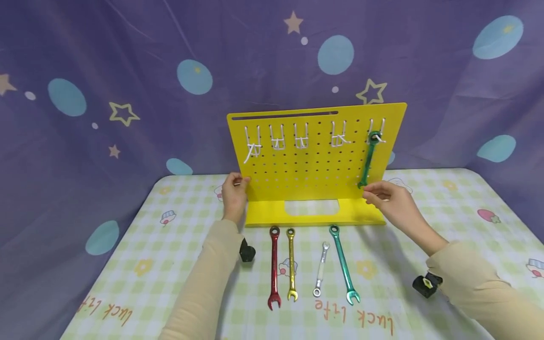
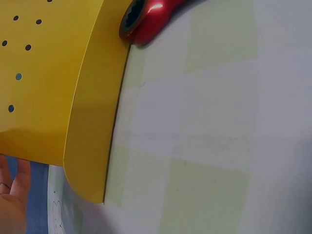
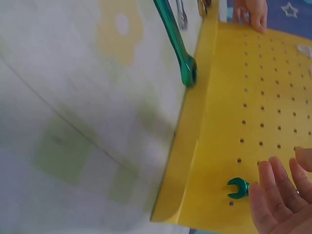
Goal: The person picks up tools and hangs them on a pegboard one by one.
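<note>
A yellow pegboard stands upright on its base, with several white hooks along its upper part. My left hand holds its left edge, thumb on the front face and fingers behind. From the rightmost hook hangs a dark green wrench, ring end up and open end down. Close by that lower end is my right hand, its fingers loosely bent. In the right wrist view the fingers overlap the wrench's shaft without curling round it, and its open end shows beyond them.
In front of the base lie a red wrench, a gold wrench, a small silver wrench and a teal wrench. A checked cloth covers the table. Behind hangs a purple curtain.
</note>
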A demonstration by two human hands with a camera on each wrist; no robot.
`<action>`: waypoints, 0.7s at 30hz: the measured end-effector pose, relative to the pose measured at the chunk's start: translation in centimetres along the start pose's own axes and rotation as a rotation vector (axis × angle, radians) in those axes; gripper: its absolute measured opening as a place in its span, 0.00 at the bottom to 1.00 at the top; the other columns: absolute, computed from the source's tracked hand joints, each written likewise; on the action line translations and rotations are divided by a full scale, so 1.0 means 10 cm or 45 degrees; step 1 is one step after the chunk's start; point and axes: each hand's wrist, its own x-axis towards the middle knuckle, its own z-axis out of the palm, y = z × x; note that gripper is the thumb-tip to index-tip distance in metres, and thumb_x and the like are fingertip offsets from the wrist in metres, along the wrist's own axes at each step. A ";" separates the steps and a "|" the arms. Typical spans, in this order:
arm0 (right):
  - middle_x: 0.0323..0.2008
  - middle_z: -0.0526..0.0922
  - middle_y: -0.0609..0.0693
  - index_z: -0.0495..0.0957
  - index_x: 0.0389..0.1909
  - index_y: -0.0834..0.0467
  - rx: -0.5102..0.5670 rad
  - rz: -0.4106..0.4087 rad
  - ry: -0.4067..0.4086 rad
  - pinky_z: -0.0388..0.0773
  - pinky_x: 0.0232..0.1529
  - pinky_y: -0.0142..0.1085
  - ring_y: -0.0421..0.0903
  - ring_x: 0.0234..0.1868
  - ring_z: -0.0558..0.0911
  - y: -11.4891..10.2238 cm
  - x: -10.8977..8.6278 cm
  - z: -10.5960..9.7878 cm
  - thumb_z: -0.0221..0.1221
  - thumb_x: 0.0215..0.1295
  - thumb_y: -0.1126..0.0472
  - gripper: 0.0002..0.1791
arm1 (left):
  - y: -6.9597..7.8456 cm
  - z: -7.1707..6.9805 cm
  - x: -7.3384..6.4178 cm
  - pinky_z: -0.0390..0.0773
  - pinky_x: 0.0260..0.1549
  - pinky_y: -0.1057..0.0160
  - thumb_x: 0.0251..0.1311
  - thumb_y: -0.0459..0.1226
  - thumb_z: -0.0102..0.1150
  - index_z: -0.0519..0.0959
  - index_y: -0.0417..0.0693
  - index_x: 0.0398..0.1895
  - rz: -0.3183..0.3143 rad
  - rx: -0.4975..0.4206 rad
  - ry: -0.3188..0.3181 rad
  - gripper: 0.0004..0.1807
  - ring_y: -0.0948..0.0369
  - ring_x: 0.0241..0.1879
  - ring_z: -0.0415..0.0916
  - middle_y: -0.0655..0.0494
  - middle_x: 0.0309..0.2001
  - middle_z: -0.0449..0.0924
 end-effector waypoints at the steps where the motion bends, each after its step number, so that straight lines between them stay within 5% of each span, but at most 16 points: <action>1: 0.44 0.85 0.60 0.80 0.51 0.64 -0.012 -0.015 -0.003 0.78 0.39 0.38 0.56 0.44 0.83 -0.01 -0.02 0.02 0.57 0.74 0.54 0.17 | 0.00 0.00 0.00 0.69 0.30 0.72 0.68 0.30 0.58 0.73 0.37 0.38 0.004 0.002 0.008 0.04 0.59 0.35 0.71 0.50 0.37 0.72; 21: 0.37 0.85 0.48 0.83 0.43 0.60 -0.031 -0.116 -0.165 0.78 0.36 0.39 0.44 0.36 0.82 -0.13 -0.36 0.47 0.64 0.67 0.61 0.08 | 0.00 -0.02 0.00 0.70 0.32 0.71 0.67 0.32 0.60 0.75 0.36 0.38 0.019 0.043 0.027 0.07 0.59 0.36 0.71 0.50 0.36 0.74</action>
